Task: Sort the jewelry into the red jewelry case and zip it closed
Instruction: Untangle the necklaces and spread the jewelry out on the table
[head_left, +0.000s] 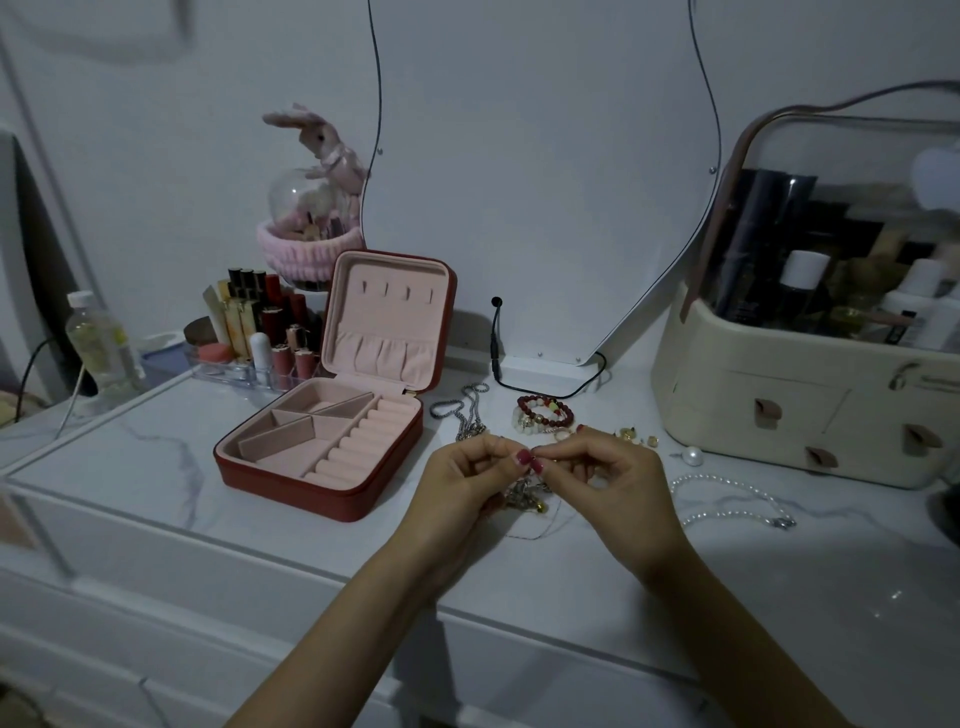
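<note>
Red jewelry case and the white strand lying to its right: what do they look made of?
Red jewelry case: matte red shell, probably faux leather; its pink lining looks like soft velvety fabric, with no shine on the ring rolls. White strand: small round glossy beads, pearl-like, real or imitation unclear, with a silvery, likely metal clasp at its end.

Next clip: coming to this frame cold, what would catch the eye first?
Probably the two hands, left and right, meeting at centre over the white table, pinching a tangle of chain. Next, the red case lying open left of them, its pink compartments apparently empty. Loose jewelry lies behind and right of the hands: beaded bracelets and a pearl necklace.
</note>
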